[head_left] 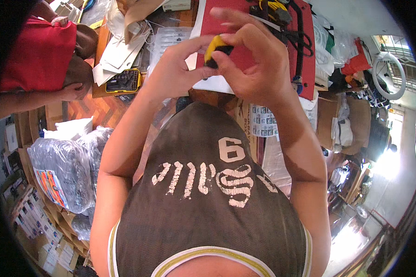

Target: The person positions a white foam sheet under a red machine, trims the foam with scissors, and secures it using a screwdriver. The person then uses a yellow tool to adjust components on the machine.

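Note:
Above the worktable's near edge, I hold a small yellow-and-black object between both hands; its exact kind I cannot make out. My left hand comes at it from the left, with its thumb and fingertips against the yellow side. From the right, my right hand pinches the black part between thumb and index finger, its other fingers raised and slightly blurred. Under and beyond my hands lies a red board. A black strap and a yellow-and-black item rest on it.
Left on the table, an open bit set case lies beside white cards and plastic bags. A person in red is close on the left. Plastic-wrapped bundles stand lower left; a cardboard box is at right.

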A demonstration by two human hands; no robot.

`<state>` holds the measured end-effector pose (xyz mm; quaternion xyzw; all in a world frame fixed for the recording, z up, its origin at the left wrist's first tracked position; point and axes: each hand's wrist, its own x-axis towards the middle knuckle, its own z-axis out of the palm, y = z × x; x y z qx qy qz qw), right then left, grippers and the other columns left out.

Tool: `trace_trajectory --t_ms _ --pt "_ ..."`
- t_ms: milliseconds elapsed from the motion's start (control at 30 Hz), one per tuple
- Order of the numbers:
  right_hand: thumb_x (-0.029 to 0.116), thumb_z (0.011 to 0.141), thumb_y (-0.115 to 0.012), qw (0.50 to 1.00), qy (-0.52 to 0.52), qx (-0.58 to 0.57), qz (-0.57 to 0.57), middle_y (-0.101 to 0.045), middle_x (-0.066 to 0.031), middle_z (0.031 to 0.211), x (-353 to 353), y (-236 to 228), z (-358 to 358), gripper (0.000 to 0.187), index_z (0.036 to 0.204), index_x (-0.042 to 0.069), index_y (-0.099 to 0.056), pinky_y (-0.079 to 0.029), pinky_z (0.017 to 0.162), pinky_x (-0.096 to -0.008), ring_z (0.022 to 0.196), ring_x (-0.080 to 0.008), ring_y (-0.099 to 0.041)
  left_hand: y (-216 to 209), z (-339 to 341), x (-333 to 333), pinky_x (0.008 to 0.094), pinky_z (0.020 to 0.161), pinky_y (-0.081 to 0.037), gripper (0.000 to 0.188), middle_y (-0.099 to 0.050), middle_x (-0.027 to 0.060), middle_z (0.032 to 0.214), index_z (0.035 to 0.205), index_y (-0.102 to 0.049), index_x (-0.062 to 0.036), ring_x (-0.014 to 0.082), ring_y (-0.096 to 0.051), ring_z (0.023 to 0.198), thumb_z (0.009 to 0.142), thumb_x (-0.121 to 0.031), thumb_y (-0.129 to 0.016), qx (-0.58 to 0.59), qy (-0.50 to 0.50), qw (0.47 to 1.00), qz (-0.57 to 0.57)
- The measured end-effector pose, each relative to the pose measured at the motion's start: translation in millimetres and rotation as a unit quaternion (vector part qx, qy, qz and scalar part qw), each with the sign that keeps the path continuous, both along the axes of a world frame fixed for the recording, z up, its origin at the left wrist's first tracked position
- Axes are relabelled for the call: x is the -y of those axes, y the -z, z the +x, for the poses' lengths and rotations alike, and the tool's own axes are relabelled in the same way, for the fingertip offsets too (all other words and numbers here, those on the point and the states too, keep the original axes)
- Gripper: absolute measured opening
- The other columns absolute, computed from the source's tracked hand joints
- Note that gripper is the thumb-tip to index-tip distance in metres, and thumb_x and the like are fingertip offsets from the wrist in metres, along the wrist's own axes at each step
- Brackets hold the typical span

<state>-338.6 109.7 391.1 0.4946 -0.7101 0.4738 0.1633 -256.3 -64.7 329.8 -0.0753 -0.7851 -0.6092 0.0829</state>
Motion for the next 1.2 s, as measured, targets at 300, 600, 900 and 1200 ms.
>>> trace_trajectory --t_ms 300,600,900,1200 --pt "0.010 0.074 -0.088 0.999 -0.039 -0.008 0.012 -0.072 -0.0140 0.103 -6.3 5.1 0.3 0.032 0.095 0.001 -0.065 -0.060 0.074 -0.0330 0.086 -0.0233 -0.072 3.6 6.7 0.3 0.0329 0.098 -0.048 0.051 -0.067 0.0077 0.120 0.130 -0.060 -0.0029 0.0162 -0.062 0.115 0.082 0.002 -0.075 0.022 0.015 0.988 0.153" --pt "0.014 0.068 -0.090 0.998 -0.056 0.017 0.010 -0.072 -0.0126 0.107 -5.5 4.9 -3.7 0.037 0.096 0.006 -0.066 -0.058 0.078 -0.0353 0.097 -0.0309 -0.071 8.6 8.8 0.9 0.0331 0.106 -0.045 0.065 -0.064 0.0084 0.124 0.140 -0.052 0.0000 0.0168 -0.060 0.118 0.081 0.003 -0.077 -0.029 0.019 0.975 0.219" --pt "0.007 0.070 -0.088 0.998 -0.063 -0.017 0.006 -0.062 -0.0066 0.087 -2.7 8.1 1.0 0.041 0.102 0.010 -0.064 -0.056 0.073 -0.0358 0.081 -0.0283 -0.064 4.2 11.1 5.8 0.0332 0.108 -0.043 0.067 -0.061 0.0091 0.128 0.144 -0.048 0.0002 0.0162 -0.059 0.119 0.083 0.006 -0.075 -0.029 0.030 0.994 0.097" --pt "0.009 0.068 -0.089 0.997 -0.037 -0.062 0.031 -0.065 -0.0080 0.094 -11.0 7.2 7.6 0.048 0.107 0.010 -0.062 -0.057 0.077 -0.0386 0.087 -0.0308 -0.067 -8.2 15.3 -5.5 0.0366 0.112 -0.041 0.071 -0.059 0.0100 0.132 0.144 -0.045 0.0011 0.0198 -0.058 0.124 0.080 0.008 -0.076 -0.008 0.048 0.986 0.161"
